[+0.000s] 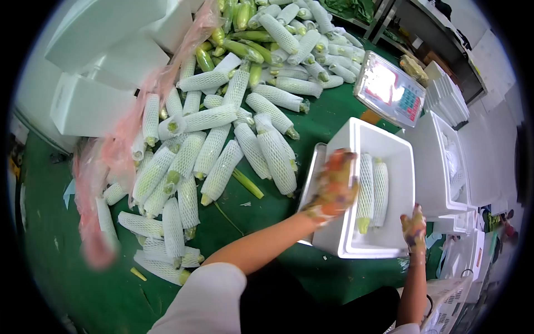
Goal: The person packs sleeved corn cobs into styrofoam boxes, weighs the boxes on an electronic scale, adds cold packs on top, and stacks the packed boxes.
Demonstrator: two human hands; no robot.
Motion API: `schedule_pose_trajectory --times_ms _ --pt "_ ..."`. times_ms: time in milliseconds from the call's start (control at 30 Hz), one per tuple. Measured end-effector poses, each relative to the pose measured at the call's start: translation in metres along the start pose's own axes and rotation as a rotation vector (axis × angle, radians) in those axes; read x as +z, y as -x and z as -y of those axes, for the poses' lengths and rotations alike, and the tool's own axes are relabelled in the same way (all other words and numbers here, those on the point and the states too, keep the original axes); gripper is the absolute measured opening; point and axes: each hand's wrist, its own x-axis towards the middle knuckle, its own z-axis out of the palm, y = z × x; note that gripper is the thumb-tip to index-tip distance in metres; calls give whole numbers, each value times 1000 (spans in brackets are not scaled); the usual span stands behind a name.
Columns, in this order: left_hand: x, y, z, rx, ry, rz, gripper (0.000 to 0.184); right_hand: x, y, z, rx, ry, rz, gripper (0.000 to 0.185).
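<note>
A white foam box [329, 234] stands in front of me with two ears of corn inside, side by side in white foam net sleeves: one ear [365, 192] on the left, another ear [380, 192] beside it. My left hand [335, 186], in a patterned glove, is over the box's left rim and blurred by motion; its fingers cannot be made out clearly. Close to the box's right front corner is my right hand [414, 229], gloved too, fingers pointing up and apart, with nothing seen in it. Whether it touches the wall is unclear.
A heap of net-sleeved corn [214, 150] covers the green floor [278, 222] to the left, with bare green ears [245, 47] behind. A digital scale [389, 89] stands beyond the box. More foam boxes [436, 161] line the right. Pink plastic film [119, 145] lies left.
</note>
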Motion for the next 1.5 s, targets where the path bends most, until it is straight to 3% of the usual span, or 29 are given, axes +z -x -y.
schedule_pose_trajectory --times_ms 100,167,200,233,267,333,400,433,467,567,633,700,733,767,800,833,867,900,933,1000,1033,1067,1100,1167,1233,1300,1367,1467,1500 --pt "-99 23 67 -198 -352 24 44 1 31 -7 37 -24 23 61" --pt "-150 49 116 -325 -625 39 45 -20 66 34 -91 269 -157 64" --pt "-169 63 141 -382 -740 47 48 -34 83 90 -19 44 -292 61" --pt "-189 76 165 -441 -853 62 51 -38 101 133 -101 -266 -347 55" --pt "-201 73 176 -459 -965 156 57 -28 120 176 -238 -344 -354 49" --pt "-206 71 195 -509 -1031 277 70 3 120 271 -290 -657 77 57" --pt "-201 47 183 -866 -1039 694 78 81 79 332 -164 -559 99 73" --pt "-198 86 206 -652 -1127 599 82 120 52 350 -75 -390 220 81" --pt "-206 83 204 -712 -1052 598 83 166 26 356 -95 -140 246 83" --pt "-229 87 199 -812 -935 596 94 206 -13 376 -28 -124 150 74" --pt "-238 165 236 -1092 -127 242 94 200 -13 371 3 -257 206 72" --pt "-246 143 196 -700 -387 188 87 187 15 369 73 -361 318 70" --pt "-248 135 178 -760 -430 189 85 180 42 374 46 -406 267 68" --pt "-249 137 160 -823 -469 196 83 196 59 368 36 -483 516 70" --pt "-250 142 145 -882 -510 202 81 200 78 378 -162 -290 552 71" --pt "-254 149 133 -936 -559 211 79 211 94 383 -115 -447 688 76" --pt "-258 156 128 -980 -609 218 77 237 112 385 -220 -348 686 78" --pt "-264 156 127 -771 -774 268 79 246 118 387 -289 -393 655 74" --pt "-277 152 128 -634 -776 322 69 254 120 384 -360 -432 624 71" --pt "-273 116 132 -453 -420 -125 56 217 83 399 -424 -175 823 63" --pt "-280 70 129 -324 -703 60 49 199 65 406 -462 -48 924 60" --pt "-286 25 135 -185 -995 248 42 196 56 409 -453 -45 714 49" --pt "-285 3 159 -300 -814 140 38 205 34 393 -510 -422 520 47" --pt "-291 -16 209 -422 -748 62 33 197 -7 403 -260 -384 90 53" --pt "-311 -5 247 -456 -956 169 38 207 -50 405 -194 -217 40 67" --pt "-323 11 270 -542 -1157 318 47 241 -78 409 -223 -129 167 73" --pt "-320 14 277 -354 -1337 522 53 252 -79 417 -220 -67 262 77" --pt "-341 11 323 -807 -896 867 62 246 -66 437 -204 16 336 80" --pt "-359 40 378 -1087 -564 860 65 238 -69 437 -239 70 390 78"
